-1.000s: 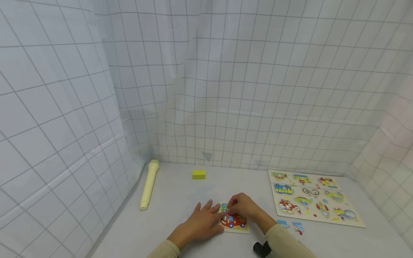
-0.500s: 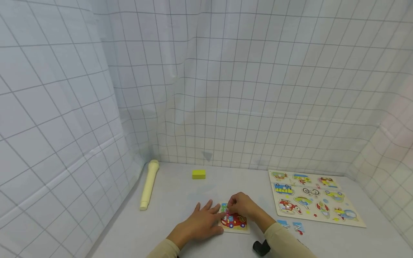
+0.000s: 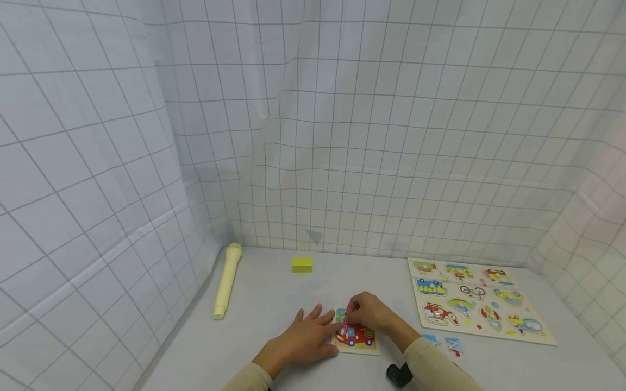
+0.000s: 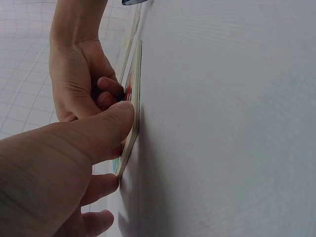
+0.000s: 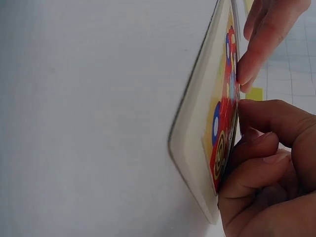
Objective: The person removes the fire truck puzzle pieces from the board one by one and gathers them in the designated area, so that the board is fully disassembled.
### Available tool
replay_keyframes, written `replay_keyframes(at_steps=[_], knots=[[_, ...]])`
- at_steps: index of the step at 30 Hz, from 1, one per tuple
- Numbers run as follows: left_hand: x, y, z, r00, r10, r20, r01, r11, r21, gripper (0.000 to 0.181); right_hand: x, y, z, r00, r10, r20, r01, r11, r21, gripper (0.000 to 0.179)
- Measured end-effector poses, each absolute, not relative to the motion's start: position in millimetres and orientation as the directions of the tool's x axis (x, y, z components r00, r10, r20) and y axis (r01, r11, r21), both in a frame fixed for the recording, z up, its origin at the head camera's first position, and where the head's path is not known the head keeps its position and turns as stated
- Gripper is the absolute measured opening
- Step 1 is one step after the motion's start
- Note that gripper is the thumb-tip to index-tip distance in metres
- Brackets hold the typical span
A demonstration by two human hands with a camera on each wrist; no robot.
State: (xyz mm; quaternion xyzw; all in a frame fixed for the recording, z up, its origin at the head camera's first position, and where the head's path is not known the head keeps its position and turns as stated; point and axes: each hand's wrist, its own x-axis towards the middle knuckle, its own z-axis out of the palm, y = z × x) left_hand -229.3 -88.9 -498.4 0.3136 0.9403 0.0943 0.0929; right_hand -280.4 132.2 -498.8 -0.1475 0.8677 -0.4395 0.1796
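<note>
A small jigsaw puzzle point(image 3: 356, 335) with a red car picture in a pale tray lies on the table between both hands. My left hand point(image 3: 308, 334) lies at its left side, fingers spread, the index finger reaching over the picture. In the left wrist view the left thumb point(image 4: 121, 114) rests at the edge of the tray point(image 4: 136, 111). My right hand point(image 3: 369, 312) is over the puzzle's upper part, fingers curled and pinched down at the picture. A puzzle piece there is mostly hidden by its fingertips. From the right wrist view, the index fingertip point(image 5: 243, 104) meets the picture's surface.
Two loose blue puzzle pieces point(image 3: 454, 345) lie right of the right forearm. Behind them is a large peg puzzle board point(image 3: 484, 320) with vehicle pictures. A yellow block point(image 3: 302, 265) and a cream-coloured tube point(image 3: 227, 282) stand farther back. A black object point(image 3: 399, 374) sits by the right sleeve.
</note>
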Motion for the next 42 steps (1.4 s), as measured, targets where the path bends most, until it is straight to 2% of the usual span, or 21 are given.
replay_keyframes(at_steps=[8,22,31,42], knots=[[-227.8,-89.6,-497.2,-0.788,0.606,-0.110,0.567,0.784,0.252,0.060,-283.8,133.8,-498.0,-0.876,-0.444,-0.189,-0.124,0.587,-0.800,0.009],[-229.2,-89.8,-500.4,-0.790,0.607,-0.090,0.571,0.781,0.251,0.057,-286.2,137.1,-500.5,-0.857,-0.508,-0.092,-0.280,0.607,-0.744,0.008],[-230.4,-87.5,-502.5,-0.789,0.608,-0.090,0.567,0.776,0.276,0.057,-283.4,146.0,-498.0,-0.851,-0.523,-0.059,-0.316,0.597,-0.737,0.008],[-228.4,-84.4,-504.2,-0.795,0.600,-0.092,0.557,0.781,0.283,0.055,-264.7,205.9,-482.6,-0.870,-0.492,-0.031,-0.270,0.527,-0.806,0.009]])
